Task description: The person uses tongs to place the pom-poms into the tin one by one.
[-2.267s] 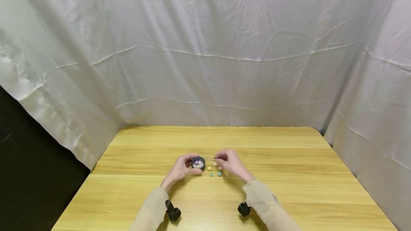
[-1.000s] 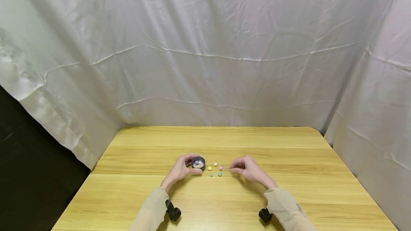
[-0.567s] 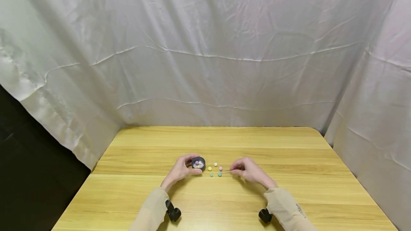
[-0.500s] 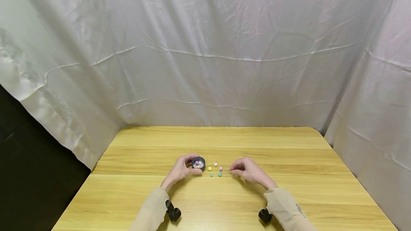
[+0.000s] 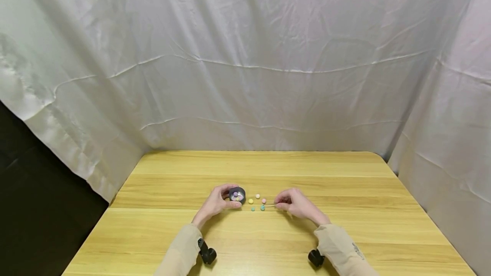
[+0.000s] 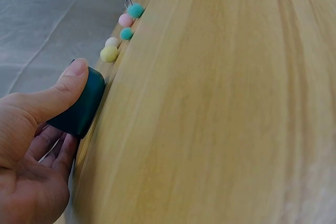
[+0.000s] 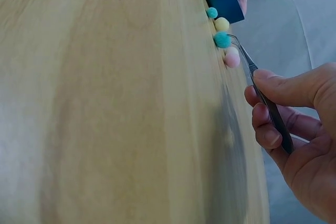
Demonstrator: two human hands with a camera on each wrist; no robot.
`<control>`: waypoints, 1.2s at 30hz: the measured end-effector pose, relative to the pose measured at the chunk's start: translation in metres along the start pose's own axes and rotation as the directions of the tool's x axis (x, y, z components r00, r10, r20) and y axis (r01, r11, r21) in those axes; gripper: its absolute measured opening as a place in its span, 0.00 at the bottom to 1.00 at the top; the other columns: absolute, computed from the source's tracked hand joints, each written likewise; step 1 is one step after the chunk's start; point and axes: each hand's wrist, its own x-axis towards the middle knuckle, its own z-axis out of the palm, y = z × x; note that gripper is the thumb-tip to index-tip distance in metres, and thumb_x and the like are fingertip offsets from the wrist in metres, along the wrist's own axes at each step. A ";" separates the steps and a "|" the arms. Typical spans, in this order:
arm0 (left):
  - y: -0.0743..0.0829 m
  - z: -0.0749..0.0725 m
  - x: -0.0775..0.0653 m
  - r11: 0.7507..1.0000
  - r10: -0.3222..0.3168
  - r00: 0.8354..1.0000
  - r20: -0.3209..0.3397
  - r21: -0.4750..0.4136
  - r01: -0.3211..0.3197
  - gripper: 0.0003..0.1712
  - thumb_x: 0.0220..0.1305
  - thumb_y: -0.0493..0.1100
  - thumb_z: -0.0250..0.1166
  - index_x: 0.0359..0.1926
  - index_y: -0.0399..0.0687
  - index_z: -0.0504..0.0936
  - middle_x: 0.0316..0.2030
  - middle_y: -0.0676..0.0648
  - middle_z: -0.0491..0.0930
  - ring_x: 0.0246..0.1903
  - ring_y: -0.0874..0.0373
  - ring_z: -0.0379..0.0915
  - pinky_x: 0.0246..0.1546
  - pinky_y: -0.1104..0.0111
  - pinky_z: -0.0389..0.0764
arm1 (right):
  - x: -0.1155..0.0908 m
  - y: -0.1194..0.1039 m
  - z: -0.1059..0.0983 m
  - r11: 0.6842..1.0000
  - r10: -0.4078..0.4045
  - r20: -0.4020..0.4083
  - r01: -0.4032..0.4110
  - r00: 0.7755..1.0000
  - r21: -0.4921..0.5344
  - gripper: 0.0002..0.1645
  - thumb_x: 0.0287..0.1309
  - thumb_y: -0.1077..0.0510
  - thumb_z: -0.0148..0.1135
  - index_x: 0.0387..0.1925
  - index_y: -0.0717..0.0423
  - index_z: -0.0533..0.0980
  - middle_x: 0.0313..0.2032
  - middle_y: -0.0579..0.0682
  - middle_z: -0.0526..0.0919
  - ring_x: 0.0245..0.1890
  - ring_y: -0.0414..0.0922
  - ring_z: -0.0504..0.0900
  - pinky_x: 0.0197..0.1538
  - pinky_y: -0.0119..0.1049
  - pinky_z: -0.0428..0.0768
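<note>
Fingers and thumb of my left hand (image 5: 215, 204) hold a small dark round dish (image 6: 86, 106) by its side. Inside it sit several pom-poms, among them a purple pom-pom (image 5: 235, 194). My right hand (image 7: 307, 114) pinches a pair of bent-tip tweezers (image 7: 274, 113) between thumb and fingers. Its tips are at the larger teal pom-pom (image 7: 221, 39); whether they squeeze it I cannot tell. Close by on the table lie a pink pom-pom (image 5: 264, 201), a white pom-pom (image 5: 258, 196), a yellow pom-pom (image 5: 251, 201) and a smaller teal pom-pom (image 5: 252, 209).
The loose pom-poms lie on the wooden table (image 5: 245, 242) between the two hands, right of the dish. A pale curtain (image 5: 268, 97) hangs behind and at the sides. Black wrist cameras sit on both sleeves.
From beside the dish, my right hand has moved right with the tweezers. Their tips then shifted from near the pink pom-pom to the larger teal one. My left hand and the dish stay put.
</note>
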 end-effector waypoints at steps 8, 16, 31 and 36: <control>0.001 0.000 0.000 1.000 0.005 1.000 0.001 0.005 -0.005 0.36 0.57 0.36 0.75 0.64 0.29 0.73 0.59 0.29 0.77 0.59 0.35 0.76 0.64 0.47 0.76 | 0.001 0.001 0.002 1.000 0.006 -0.011 -0.006 1.000 -0.010 0.06 0.63 0.63 0.66 0.39 0.60 0.86 0.34 0.49 0.88 0.30 0.29 0.76 0.34 0.25 0.78; 0.001 0.000 0.000 1.000 0.004 1.000 -0.004 0.001 -0.004 0.35 0.57 0.35 0.75 0.64 0.29 0.74 0.59 0.29 0.78 0.59 0.35 0.76 0.64 0.47 0.76 | 0.001 0.000 0.003 1.000 0.004 -0.023 -0.004 1.000 -0.021 0.05 0.63 0.64 0.66 0.38 0.59 0.86 0.33 0.48 0.88 0.29 0.29 0.76 0.33 0.25 0.78; 0.002 0.000 -0.001 1.000 0.007 1.000 0.002 0.003 -0.007 0.35 0.57 0.35 0.75 0.63 0.30 0.74 0.59 0.29 0.78 0.58 0.35 0.76 0.63 0.48 0.77 | 0.001 0.003 0.006 0.999 -0.036 -0.049 0.035 0.998 -0.019 0.05 0.63 0.64 0.65 0.36 0.58 0.86 0.33 0.48 0.88 0.29 0.28 0.75 0.33 0.25 0.77; 0.002 0.000 -0.001 1.000 0.005 1.000 -0.001 0.004 -0.005 0.34 0.57 0.35 0.75 0.63 0.30 0.74 0.59 0.29 0.78 0.58 0.35 0.76 0.62 0.48 0.77 | 0.001 0.002 0.006 0.999 -0.042 -0.062 0.040 0.997 -0.024 0.05 0.63 0.65 0.65 0.36 0.58 0.86 0.33 0.48 0.88 0.30 0.28 0.76 0.34 0.25 0.78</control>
